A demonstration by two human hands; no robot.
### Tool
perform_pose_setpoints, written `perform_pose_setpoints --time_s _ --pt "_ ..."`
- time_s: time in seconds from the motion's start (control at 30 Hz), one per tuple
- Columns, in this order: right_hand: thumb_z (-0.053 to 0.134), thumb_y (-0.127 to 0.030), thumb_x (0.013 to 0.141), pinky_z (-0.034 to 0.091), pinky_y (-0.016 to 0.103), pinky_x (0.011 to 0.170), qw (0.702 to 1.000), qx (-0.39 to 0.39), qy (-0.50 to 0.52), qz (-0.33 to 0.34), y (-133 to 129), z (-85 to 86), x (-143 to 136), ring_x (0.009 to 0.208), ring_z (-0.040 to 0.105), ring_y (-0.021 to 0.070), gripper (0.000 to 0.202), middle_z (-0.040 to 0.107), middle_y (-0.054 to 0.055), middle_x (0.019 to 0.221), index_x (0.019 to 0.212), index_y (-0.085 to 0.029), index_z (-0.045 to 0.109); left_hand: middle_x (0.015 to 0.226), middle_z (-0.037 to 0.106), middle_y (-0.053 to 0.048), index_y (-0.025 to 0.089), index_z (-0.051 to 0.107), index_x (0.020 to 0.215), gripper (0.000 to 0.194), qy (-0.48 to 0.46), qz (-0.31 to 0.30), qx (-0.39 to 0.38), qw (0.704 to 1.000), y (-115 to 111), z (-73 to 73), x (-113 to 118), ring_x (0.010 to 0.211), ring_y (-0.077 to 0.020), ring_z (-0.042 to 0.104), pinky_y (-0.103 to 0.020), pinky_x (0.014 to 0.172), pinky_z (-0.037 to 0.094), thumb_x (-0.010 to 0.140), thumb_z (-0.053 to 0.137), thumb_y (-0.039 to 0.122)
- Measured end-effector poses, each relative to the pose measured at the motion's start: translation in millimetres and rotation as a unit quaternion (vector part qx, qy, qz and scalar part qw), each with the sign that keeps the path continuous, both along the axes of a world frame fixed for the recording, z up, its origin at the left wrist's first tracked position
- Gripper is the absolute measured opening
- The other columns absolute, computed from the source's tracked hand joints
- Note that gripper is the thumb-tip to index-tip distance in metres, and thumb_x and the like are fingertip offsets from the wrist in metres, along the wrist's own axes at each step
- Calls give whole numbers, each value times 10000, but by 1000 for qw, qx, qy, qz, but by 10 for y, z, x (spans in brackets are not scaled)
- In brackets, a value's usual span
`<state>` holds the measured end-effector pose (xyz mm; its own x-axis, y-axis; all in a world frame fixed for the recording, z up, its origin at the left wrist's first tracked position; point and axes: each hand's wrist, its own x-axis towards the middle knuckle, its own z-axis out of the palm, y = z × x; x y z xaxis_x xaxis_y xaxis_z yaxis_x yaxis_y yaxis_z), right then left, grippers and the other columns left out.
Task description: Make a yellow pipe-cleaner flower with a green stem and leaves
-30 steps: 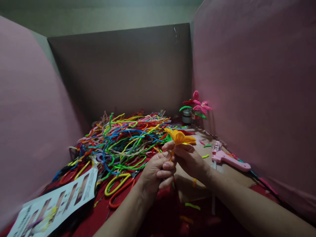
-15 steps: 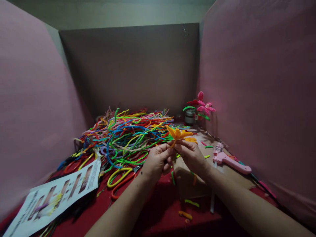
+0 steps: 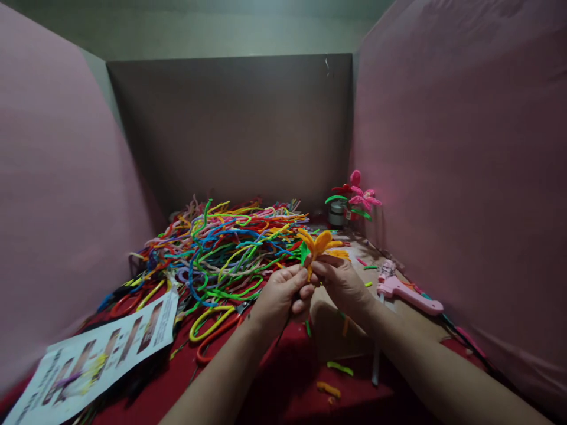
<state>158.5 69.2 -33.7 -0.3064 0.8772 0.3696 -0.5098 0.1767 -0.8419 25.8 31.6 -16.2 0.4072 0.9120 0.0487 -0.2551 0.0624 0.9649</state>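
Observation:
Between my two hands is an orange pipe-cleaner flower (image 3: 319, 242), its fuzzy petals fanning upward. My left hand (image 3: 286, 293) is closed, thumb and fingers pinching the flower's base from the left. From the other side my right hand (image 3: 343, 282) pinches the same base just under the petals. A green piece (image 3: 304, 252) shows right behind the petals; I cannot tell whether it is joined to the flower. Behind my hands, a big tangled heap of coloured pipe cleaners (image 3: 239, 242) covers the table.
Scissors with yellow and red handles (image 3: 212, 324) lie left of my hands. A printed sheet (image 3: 106, 354) is at the lower left. On the right, a pink glue gun (image 3: 410, 290) rests on a cardboard box (image 3: 341, 330). Pink pipe-cleaner flowers (image 3: 363, 198) stand behind, near the pink wall.
The flower has tilted more upright, its petals now pointing up. Both my hands have shifted slightly and keep their pinch at its base. The view has tipped slightly.

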Motion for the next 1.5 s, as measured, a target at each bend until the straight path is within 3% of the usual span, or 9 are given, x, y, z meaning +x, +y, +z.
perform_pose_setpoints --time_s 0.17,0.33,0.63,0.77,0.9,1.07,1.3,1.4,1.5 --pt "681 -268 669 384 247 595 999 -5 -5 -49 -5 -25 -34 594 468 106 112 581 -14 624 732 -177 698 531 442 39 162 517 602 210 162 240 197 937 -19 -41 61 449 -48 383 -155 425 289 739 583 308" --pt "641 -324 710 419 283 622 999 1 -44 -14 -66 -8 -30 626 527 137 218 616 9 692 877 -191 686 472 461 60 159 502 681 241 25 105 25 994 -20 35 34 291 -24 309 -149 302 204 759 555 381" --pt "620 -290 722 394 274 610 999 26 -9 16 -64 9 -43 557 472 123 129 560 -10 594 813 -231 690 495 402 76 124 568 804 181 -118 -102 -105 982 24 15 -74 258 22 159 -115 247 169 794 543 303" --pt "622 -256 722 361 242 550 999 10 -8 -45 -52 6 -56 551 440 104 76 550 -19 609 745 -202 672 546 504 32 143 564 741 205 40 48 14 998 1 5 3 302 -27 363 -147 288 263 775 550 345" --pt "627 -262 724 346 236 518 996 26 -49 -76 -56 3 -59 555 428 104 95 574 -13 649 773 -203 682 495 478 41 162 545 616 205 158 230 154 948 -14 -47 69 381 -37 426 -134 364 307 757 573 309" --pt "654 -299 700 406 271 613 996 7 -51 -69 -32 -39 -40 622 491 129 148 617 8 694 805 -203 692 494 497 45 155 534 699 220 37 67 -4 997 8 1 -4 268 -32 335 -148 256 255 791 522 355" --pt "614 -250 730 411 253 593 1000 12 -8 4 -54 -4 -29 536 475 97 123 597 -2 652 802 -204 703 403 398 88 143 557 773 198 -94 -144 -97 980 22 32 -80 224 -3 138 -130 231 214 830 478 314" --pt "610 -250 737 377 233 537 999 -2 -17 -42 -53 9 -36 531 458 92 100 587 -15 644 763 -202 693 447 470 42 136 569 728 233 43 2 21 999 5 2 -10 289 -38 353 -147 309 294 822 485 332" --pt "635 -263 721 359 226 531 995 -5 -48 -86 -29 -12 -37 575 462 101 98 594 -17 659 769 -206 698 540 511 26 154 574 680 176 166 208 163 950 -6 -44 53 444 -51 465 -145 434 360 777 556 300"
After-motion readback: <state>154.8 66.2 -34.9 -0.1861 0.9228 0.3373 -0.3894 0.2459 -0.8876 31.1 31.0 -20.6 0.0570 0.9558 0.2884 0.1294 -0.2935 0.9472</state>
